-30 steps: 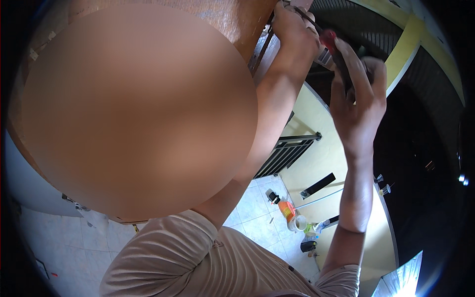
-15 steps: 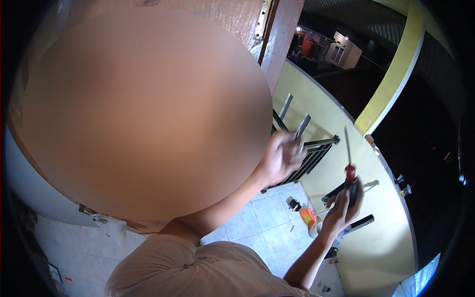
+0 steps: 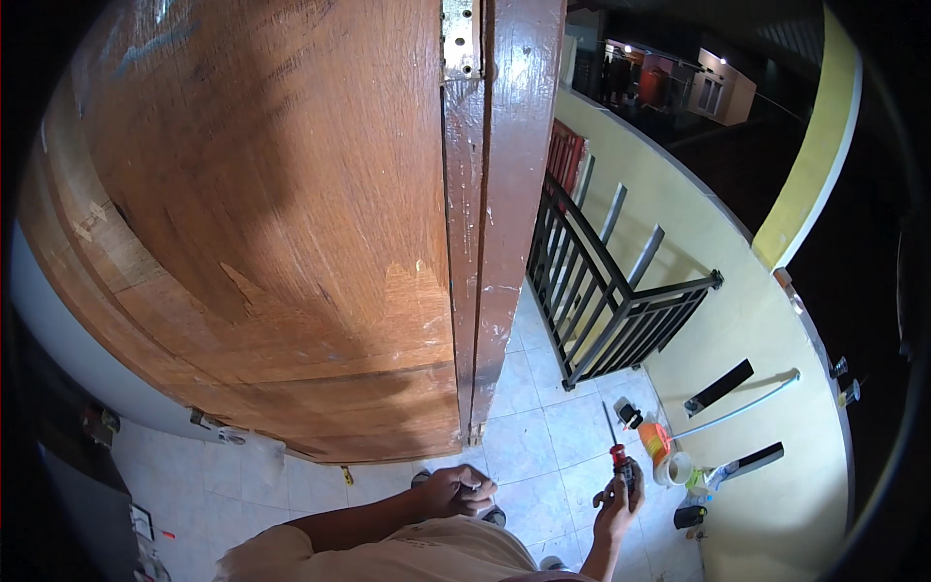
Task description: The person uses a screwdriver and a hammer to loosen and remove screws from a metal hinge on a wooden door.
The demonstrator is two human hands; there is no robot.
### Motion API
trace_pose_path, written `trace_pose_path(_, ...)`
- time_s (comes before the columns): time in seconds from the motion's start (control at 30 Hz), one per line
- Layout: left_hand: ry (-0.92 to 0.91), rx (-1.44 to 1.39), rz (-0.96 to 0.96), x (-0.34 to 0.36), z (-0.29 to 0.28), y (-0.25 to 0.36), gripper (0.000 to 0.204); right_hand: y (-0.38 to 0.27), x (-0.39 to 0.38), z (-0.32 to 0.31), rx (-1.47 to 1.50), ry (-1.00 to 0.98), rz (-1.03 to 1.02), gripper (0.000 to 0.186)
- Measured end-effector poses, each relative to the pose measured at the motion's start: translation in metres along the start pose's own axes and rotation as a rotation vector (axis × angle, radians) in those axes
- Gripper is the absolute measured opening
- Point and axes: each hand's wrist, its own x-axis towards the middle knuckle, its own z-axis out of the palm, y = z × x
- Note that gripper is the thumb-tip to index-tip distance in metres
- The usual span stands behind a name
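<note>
In my right hand [image 3: 615, 506] is a screwdriver [image 3: 619, 454] with a red and black handle, its thin shaft pointing up and away over the tiled floor. My left hand [image 3: 458, 491] is curled in front of my shirt, near the lower end of the door edge; whatever its fingers may hold is hidden. A wooden door [image 3: 320, 242] with worn, peeling veneer fills the left and middle of the view. Beside it runs the brown door frame [image 3: 514, 165], with a metal hinge [image 3: 463, 41] at the top. Neither hand touches the door.
Right of the frame stands a black metal railing [image 3: 621, 301] against a curved yellow wall [image 3: 747, 320]. An orange bottle [image 3: 656, 441], a white cup [image 3: 671, 469] and other small items sit on the floor by the wall. A yellow pillar [image 3: 813, 145] rises at the right.
My left hand has dropped from beside the railing to in front of my shirt. The right hand has lowered with the screwdriver. The door and railing now show more fully.
</note>
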Motion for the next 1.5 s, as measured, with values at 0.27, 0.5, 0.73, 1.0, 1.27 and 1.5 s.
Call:
trace_pose_path(0.27,0.002,-0.272,-0.011,-0.011,0.002,-0.038,0.031,0.003,0.052,0.063,0.011,-0.312,0.114,0.039)
trace_pose_path(0.5,0.024,-0.269,0.171,-0.02,0.01,-0.056,0.028,0.0,0.056,0.107,0.1,-0.513,0.125,0.036)
trace_pose_path(0.73,-0.146,-0.181,0.062,-0.013,0.016,-0.048,0.035,0.0,0.031,0.099,0.097,-0.538,0.162,0.034)
trace_pose_path(1.0,-0.182,-0.217,-0.092,0.003,0.024,-0.048,0.034,0.002,0.023,0.039,0.072,-0.384,0.145,0.033)
trace_pose_path(1.27,0.001,-0.071,0.044,0.017,0.021,-0.054,0.022,0.01,0.011,0.007,0.06,-0.261,0.168,0.034)
trace_pose_path(1.5,-0.073,-0.438,-0.06,0.023,0.025,-0.051,0.009,0.014,0.012,0.005,0.081,-0.335,0.222,0.033)
